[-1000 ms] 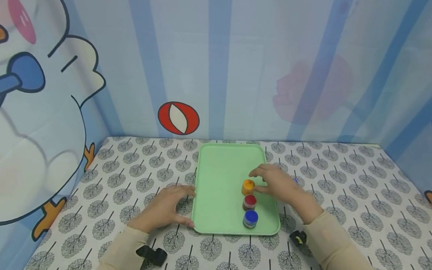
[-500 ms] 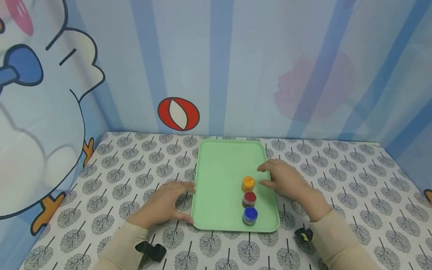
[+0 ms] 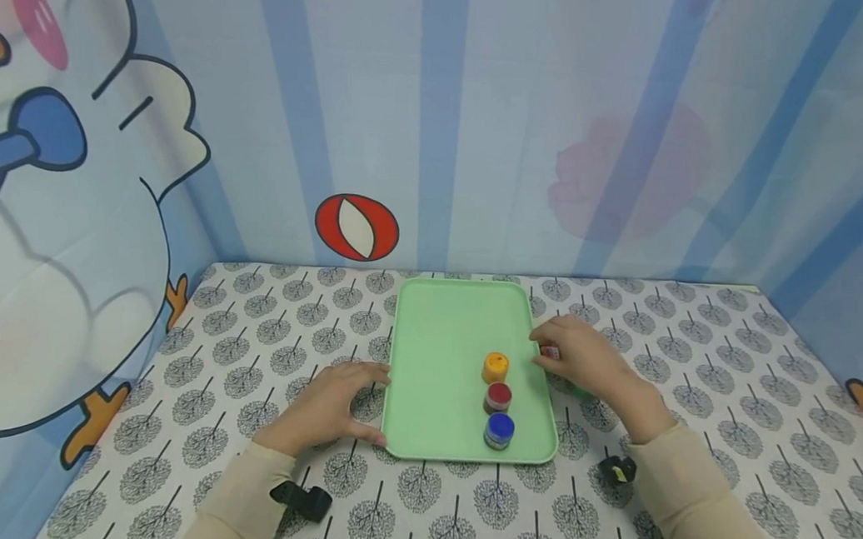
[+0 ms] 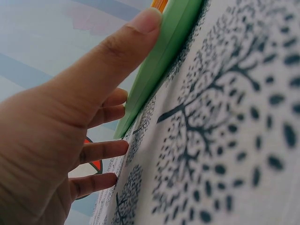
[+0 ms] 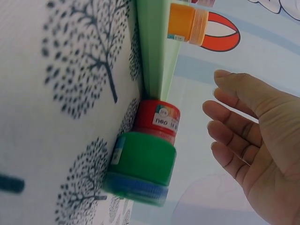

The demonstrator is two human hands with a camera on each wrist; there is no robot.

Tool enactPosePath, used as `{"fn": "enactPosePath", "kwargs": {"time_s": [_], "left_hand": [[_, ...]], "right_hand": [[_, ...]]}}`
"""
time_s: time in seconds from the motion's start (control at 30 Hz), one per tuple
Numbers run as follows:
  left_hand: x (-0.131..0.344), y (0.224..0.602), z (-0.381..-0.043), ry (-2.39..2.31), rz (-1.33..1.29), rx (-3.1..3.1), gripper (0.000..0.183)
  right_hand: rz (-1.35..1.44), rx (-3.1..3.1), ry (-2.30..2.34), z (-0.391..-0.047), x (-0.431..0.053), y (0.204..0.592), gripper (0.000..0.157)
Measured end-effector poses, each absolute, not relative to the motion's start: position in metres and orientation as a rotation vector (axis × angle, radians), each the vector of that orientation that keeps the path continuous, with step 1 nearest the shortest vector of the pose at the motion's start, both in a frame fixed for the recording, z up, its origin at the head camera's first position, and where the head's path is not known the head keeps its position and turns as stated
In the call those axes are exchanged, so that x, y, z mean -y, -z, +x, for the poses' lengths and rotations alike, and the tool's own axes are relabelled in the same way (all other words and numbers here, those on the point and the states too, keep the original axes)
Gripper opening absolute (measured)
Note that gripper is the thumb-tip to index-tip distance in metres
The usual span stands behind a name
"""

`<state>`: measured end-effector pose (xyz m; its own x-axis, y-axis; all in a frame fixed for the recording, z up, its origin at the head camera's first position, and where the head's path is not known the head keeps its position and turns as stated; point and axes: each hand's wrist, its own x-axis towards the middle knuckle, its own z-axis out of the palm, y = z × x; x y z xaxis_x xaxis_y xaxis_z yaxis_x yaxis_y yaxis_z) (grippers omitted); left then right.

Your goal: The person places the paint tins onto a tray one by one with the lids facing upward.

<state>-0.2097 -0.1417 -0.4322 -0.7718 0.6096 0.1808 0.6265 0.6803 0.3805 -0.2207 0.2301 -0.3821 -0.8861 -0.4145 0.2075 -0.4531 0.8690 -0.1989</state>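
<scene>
My left hand (image 3: 330,408) rests with relaxed, spread fingers at the left edge of the green tray (image 3: 436,328), its thumb (image 4: 145,23) at the rim. Three small paint jars stand in a row on the tray's right side: yellow (image 3: 495,368), red-lidded (image 3: 497,397) and blue-lidded (image 3: 499,431). Just off the tray's right edge, my right hand (image 3: 576,355) hovers over more jars, its fingers loosely bent and holding nothing. In the right wrist view, a red jar (image 5: 157,117) with a white label and a green jar (image 5: 143,157) with a blue end are close together beside the tray wall.
The table wears a white cloth (image 3: 244,383) printed with dark trees. Behind it hangs a blue-striped backdrop (image 3: 512,130) with cartoon figures. Dark straps with small black devices sit at the left wrist (image 3: 301,502) and right wrist (image 3: 617,469).
My right hand has moved right, away from the yellow jar and off the tray, to the jars outside it. The left hand and the jars on the tray stay put. The head view has tilted slightly.
</scene>
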Motion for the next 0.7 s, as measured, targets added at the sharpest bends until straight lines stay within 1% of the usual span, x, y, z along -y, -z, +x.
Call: {"fn": "enactPosePath", "kwargs": {"time_s": [0.43,0.7], "left_hand": [[0.142,0.434,-0.21,0.675,-1.053,2.839,0.081],[0.143,0.434,-0.21,0.684,-1.057,2.825,0.08]], "right_hand": [[0.619,2.87,-0.404,-0.221,-0.246,0.388,0.025],[0.577,2.88,-0.325,-0.222,-0.253,0.393,0.026]]}}
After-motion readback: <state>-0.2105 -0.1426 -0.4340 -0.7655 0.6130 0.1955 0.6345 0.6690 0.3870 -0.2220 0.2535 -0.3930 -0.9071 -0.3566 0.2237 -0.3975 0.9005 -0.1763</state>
